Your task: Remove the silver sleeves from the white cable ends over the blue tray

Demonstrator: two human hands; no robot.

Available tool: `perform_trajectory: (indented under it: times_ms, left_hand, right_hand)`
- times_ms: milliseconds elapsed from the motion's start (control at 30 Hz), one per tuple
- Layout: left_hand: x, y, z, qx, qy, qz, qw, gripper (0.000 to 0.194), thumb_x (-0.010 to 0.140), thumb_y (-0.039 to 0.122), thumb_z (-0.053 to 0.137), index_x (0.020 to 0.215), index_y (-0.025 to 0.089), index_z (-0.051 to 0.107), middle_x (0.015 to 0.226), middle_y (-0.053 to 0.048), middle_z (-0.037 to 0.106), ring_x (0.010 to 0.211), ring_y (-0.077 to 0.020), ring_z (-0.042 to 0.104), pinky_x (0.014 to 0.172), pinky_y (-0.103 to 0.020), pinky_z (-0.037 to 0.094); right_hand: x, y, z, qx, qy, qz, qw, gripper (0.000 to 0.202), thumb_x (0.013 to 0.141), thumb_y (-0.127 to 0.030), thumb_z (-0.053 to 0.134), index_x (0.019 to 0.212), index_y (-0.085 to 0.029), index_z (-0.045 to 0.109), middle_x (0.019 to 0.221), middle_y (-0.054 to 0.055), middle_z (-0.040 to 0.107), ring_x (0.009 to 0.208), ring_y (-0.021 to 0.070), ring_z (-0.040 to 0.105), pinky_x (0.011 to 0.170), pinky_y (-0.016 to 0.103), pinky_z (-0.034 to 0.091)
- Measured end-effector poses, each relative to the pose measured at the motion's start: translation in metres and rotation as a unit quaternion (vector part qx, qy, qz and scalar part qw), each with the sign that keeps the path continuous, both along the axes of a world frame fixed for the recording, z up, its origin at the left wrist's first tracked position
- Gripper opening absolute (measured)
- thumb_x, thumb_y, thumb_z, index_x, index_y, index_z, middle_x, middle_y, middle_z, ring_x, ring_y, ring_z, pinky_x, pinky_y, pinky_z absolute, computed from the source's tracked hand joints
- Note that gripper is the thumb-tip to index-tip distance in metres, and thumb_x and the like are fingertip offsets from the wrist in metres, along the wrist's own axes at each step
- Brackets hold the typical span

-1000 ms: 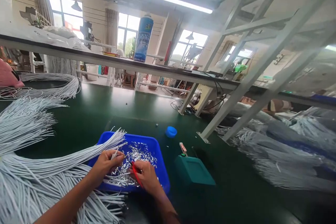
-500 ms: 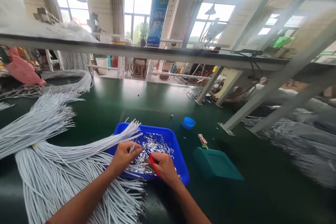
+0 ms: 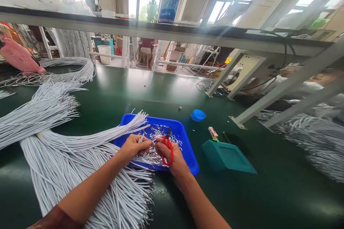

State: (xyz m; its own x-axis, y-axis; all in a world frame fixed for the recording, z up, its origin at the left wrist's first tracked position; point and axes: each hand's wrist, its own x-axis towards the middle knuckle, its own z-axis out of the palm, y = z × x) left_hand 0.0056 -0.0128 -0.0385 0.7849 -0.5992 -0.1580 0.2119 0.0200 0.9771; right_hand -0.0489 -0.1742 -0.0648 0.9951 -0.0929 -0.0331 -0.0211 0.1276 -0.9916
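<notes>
My left hand is closed, pinching the end of a white wire above the blue tray. Close by, my right hand holds red-handled scissors, blades pointing up and away, while its thumb and fingertip meet near the wire end by my left fingers. Small shiny metal pieces lie scattered in the tray. A large bundle of white wires spreads over the table to the left, some ends resting over the tray.
A small blue bowl and a teal box stand right of the tray. Metal shelf legs rise at the right, beside more wires. A blue spray can stands on the shelf above the table.
The scissors have swung from pointing at the left fingers to pointing upward in my right hand. My right fingertips have come to the wire end. The whole view has shifted.
</notes>
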Motion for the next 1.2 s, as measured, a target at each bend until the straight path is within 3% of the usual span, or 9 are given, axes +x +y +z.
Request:
perform_trajectory:
  times_ms: [100, 233, 300, 433, 567, 733, 933, 1067, 1200]
  left_hand:
    - [-0.003, -0.003, -0.004, 0.051, -0.063, -0.004, 0.997, 0.032, 0.069, 0.042, 0.064, 0.066, 0.010, 0.061, 0.052, 0.000, 0.054, 0.046, -0.0067, 0.039, 0.045, -0.019, 0.027]
    - [-0.005, -0.006, -0.008, 0.144, -0.178, 0.042, 0.973, 0.030, 0.072, 0.037, 0.062, 0.058, 0.010, 0.060, 0.049, 0.003, 0.046, 0.049, -0.0074, 0.035, 0.047, -0.021, 0.025]
    - [-0.004, -0.007, -0.006, 0.131, -0.183, 0.028, 0.974, 0.028, 0.071, 0.037, 0.064, 0.061, 0.010, 0.062, 0.050, 0.004, 0.044, 0.050, -0.0075, 0.034, 0.048, -0.021, 0.024]
    - [0.000, -0.005, -0.005, 0.064, -0.134, -0.024, 0.989, 0.025, 0.067, 0.035, 0.070, 0.076, 0.012, 0.070, 0.065, -0.001, 0.056, 0.063, -0.0116, 0.046, 0.058, -0.023, 0.034]
    - [0.004, 0.000, -0.004, 0.058, -0.129, -0.031, 0.989, 0.028, 0.061, 0.033, 0.075, 0.083, 0.016, 0.073, 0.070, 0.000, 0.053, 0.067, -0.0116, 0.046, 0.060, -0.023, 0.035]
    - [0.013, 0.010, -0.002, 0.080, -0.099, -0.070, 0.989, 0.039, 0.054, 0.031, 0.081, 0.087, 0.013, 0.072, 0.064, 0.002, 0.051, 0.059, -0.0088, 0.042, 0.053, -0.021, 0.032]
    - [0.014, 0.012, 0.000, 0.096, -0.124, -0.091, 0.983, 0.030, 0.051, 0.031, 0.082, 0.070, 0.011, 0.070, 0.057, 0.002, 0.052, 0.054, -0.0084, 0.043, 0.049, -0.021, 0.031]
    - [0.012, 0.009, -0.001, 0.115, -0.136, -0.048, 0.983, 0.027, 0.051, 0.029, 0.082, 0.066, 0.010, 0.068, 0.060, 0.001, 0.056, 0.056, -0.0086, 0.045, 0.051, -0.021, 0.033]
    - [0.011, 0.008, -0.002, 0.090, -0.102, -0.036, 0.990, 0.027, 0.055, 0.029, 0.080, 0.073, 0.011, 0.070, 0.061, 0.000, 0.060, 0.058, -0.0102, 0.049, 0.056, -0.022, 0.037]
  right_hand:
    - [-0.004, 0.013, 0.002, 0.011, -0.020, -0.040, 0.999, 0.026, 0.072, -0.042, 0.064, 0.078, -0.017, 0.063, 0.063, 0.000, 0.052, 0.057, 0.0111, 0.043, 0.055, 0.025, 0.034]
    - [-0.010, 0.010, 0.013, -0.224, -0.134, -0.141, 0.955, 0.023, 0.071, -0.036, 0.064, 0.059, -0.018, 0.056, 0.061, 0.003, 0.051, 0.066, 0.0157, 0.045, 0.062, 0.029, 0.038]
    - [-0.011, 0.005, 0.016, -0.189, -0.120, -0.115, 0.968, 0.025, 0.073, -0.037, 0.061, 0.058, -0.019, 0.053, 0.059, 0.002, 0.049, 0.063, 0.0153, 0.045, 0.060, 0.028, 0.038]
    - [-0.006, -0.006, 0.011, 0.029, -0.019, -0.090, 0.995, 0.029, 0.074, -0.044, 0.059, 0.063, -0.019, 0.050, 0.054, -0.003, 0.043, 0.051, 0.0102, 0.040, 0.050, 0.024, 0.035]
    - [-0.005, -0.012, 0.008, -0.083, -0.013, -0.130, 0.988, 0.033, 0.067, -0.046, 0.069, 0.061, -0.017, 0.056, 0.051, -0.004, 0.042, 0.048, 0.0080, 0.035, 0.046, 0.022, 0.029]
    - [-0.009, -0.009, 0.016, -0.229, -0.126, -0.057, 0.963, 0.026, 0.071, -0.042, 0.068, 0.085, -0.020, 0.069, 0.063, 0.000, 0.052, 0.059, 0.0120, 0.045, 0.054, 0.025, 0.036]
    - [-0.008, -0.004, 0.020, -0.304, -0.191, -0.039, 0.933, 0.019, 0.074, -0.038, 0.067, 0.079, -0.020, 0.069, 0.071, 0.003, 0.060, 0.066, 0.0152, 0.052, 0.060, 0.027, 0.041]
    - [-0.007, 0.001, 0.014, -0.300, -0.181, -0.055, 0.935, 0.021, 0.076, -0.036, 0.063, 0.066, -0.018, 0.065, 0.062, 0.002, 0.057, 0.062, 0.0146, 0.050, 0.058, 0.027, 0.039]
    - [-0.005, 0.008, 0.007, -0.168, -0.066, -0.071, 0.981, 0.023, 0.073, -0.037, 0.064, 0.067, -0.015, 0.062, 0.059, -0.001, 0.052, 0.055, 0.0105, 0.043, 0.052, 0.023, 0.034]
